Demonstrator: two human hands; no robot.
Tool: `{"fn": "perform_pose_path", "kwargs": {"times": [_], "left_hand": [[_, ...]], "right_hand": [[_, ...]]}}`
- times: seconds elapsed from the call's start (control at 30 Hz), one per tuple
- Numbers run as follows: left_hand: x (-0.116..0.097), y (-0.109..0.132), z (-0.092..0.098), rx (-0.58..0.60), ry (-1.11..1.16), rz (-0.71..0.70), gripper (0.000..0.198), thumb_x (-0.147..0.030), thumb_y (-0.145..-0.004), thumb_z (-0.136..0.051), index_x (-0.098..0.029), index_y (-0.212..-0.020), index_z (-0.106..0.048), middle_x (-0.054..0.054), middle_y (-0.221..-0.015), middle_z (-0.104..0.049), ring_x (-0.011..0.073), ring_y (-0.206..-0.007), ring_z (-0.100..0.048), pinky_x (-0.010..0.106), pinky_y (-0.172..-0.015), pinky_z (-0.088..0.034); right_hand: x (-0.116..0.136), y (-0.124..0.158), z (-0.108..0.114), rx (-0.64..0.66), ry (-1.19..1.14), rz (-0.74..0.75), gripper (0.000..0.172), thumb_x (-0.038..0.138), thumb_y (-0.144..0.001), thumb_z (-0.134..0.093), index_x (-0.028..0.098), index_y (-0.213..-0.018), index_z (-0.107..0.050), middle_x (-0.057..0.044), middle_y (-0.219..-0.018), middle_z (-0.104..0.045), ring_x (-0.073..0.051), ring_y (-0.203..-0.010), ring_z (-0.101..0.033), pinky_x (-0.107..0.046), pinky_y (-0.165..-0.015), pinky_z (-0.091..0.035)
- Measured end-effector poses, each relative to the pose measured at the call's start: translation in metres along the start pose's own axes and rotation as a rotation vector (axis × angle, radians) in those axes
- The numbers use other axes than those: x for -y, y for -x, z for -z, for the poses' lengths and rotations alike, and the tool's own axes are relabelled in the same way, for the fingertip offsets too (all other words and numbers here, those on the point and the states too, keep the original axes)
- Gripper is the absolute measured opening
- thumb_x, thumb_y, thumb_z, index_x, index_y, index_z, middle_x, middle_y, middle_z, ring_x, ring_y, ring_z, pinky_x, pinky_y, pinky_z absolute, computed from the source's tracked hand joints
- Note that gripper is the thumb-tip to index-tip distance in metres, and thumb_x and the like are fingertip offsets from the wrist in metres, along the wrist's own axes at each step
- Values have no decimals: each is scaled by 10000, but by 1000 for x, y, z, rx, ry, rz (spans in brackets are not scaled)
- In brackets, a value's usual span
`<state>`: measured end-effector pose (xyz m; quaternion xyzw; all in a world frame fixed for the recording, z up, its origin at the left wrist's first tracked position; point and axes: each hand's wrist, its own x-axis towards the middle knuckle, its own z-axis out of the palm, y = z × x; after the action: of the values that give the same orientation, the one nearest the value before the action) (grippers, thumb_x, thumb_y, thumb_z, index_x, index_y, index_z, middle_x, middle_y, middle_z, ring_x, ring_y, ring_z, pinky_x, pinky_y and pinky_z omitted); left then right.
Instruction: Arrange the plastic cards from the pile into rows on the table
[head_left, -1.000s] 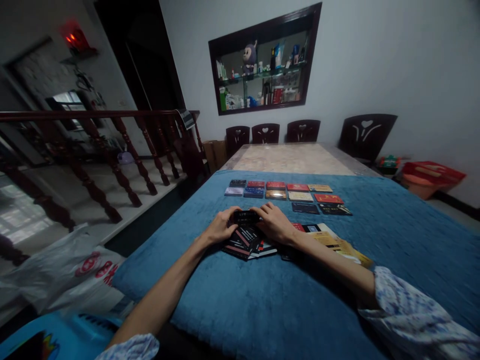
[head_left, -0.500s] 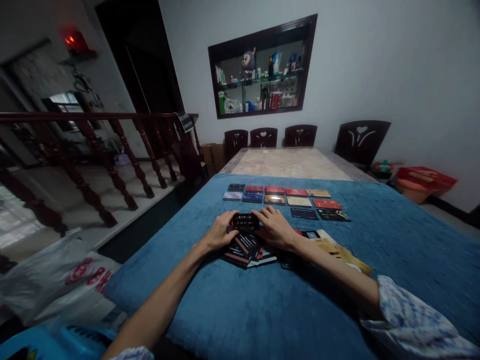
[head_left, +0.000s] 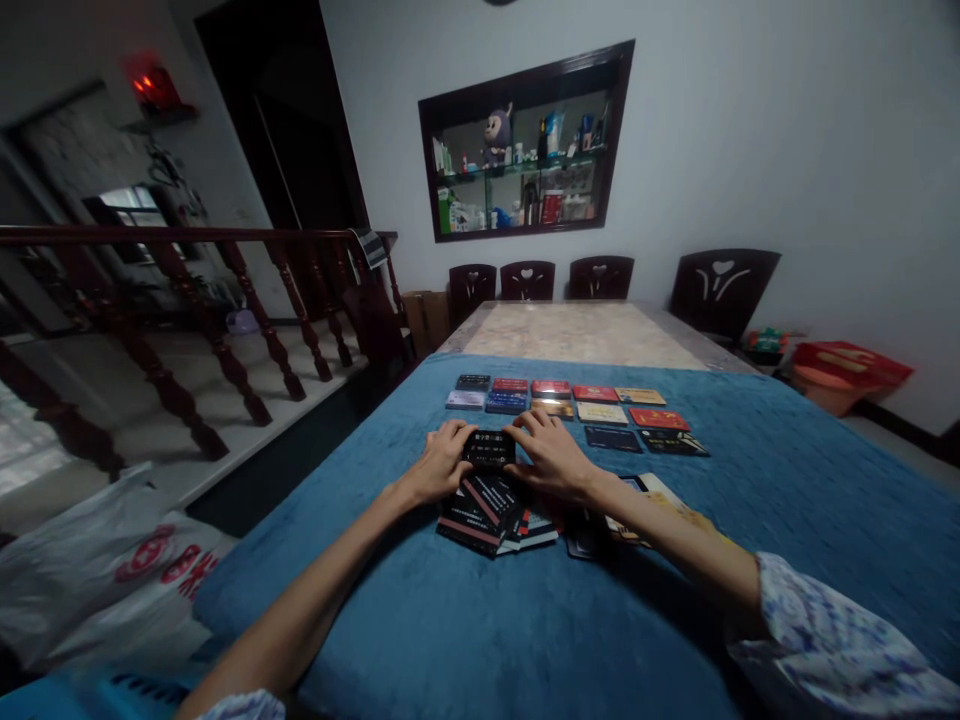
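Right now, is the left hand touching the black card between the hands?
Touching. The head view shows the left hand gripping the black card by its left edge.

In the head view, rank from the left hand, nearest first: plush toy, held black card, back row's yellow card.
1. Black card: touching the left hand, on its right.
2. Yellow card: ahead, rightward.
3. Plush toy: far ahead, high up.

The held card (head_left: 489, 450) is black with white print; the fanned cards (head_left: 480, 515) are mostly black with dull pink stripes. The cloth (head_left: 480, 640) is blue, the sleeve (head_left: 832, 620) white with mottled blue-purple patches, the chair (head_left: 722, 292) dark brown.
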<state>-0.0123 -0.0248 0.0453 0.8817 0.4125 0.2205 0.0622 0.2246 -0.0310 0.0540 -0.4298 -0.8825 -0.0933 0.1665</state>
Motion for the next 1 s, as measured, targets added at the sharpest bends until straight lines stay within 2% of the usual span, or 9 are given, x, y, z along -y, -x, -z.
{"fn": "perform_pose_path", "kwargs": {"times": [0.4, 0.63, 1.0], "left_hand": [[16, -29, 19, 75, -141, -13, 569, -56, -759, -558, -198, -1304, -482, 137, -1304, -521, 305, -1188, -473, 507, -997, -361], [34, -46, 29, 94, -195, -22, 541, -67, -764, -575, -215, -1279, -500, 125, -1269, -528, 294, -1157, -475, 502, -991, -358], [65, -79, 31, 106, -234, -13, 515, -71, -768, -575, -204, -1264, -537, 133, -1240, -529, 302, -1147, -474, 502, -980, -361]], "right_hand": [[-12, -34, 7, 83, 55, 7, 492, 479, -867, -613, 152, -1234, -606, -159, -1189, -576, -306, -1109, -442, -428, -880, -381], [-22, -58, 5, 101, 63, 15, 489, 475, -856, -632, 153, -1223, -615, -168, -1196, -569, -325, -1143, -434, -458, -883, -395], [-41, -95, 1, 133, 76, 2, 446, 468, -856, -621, 173, -1189, -635, -160, -1225, -566, -323, -1142, -442, -426, -857, -416]]}}
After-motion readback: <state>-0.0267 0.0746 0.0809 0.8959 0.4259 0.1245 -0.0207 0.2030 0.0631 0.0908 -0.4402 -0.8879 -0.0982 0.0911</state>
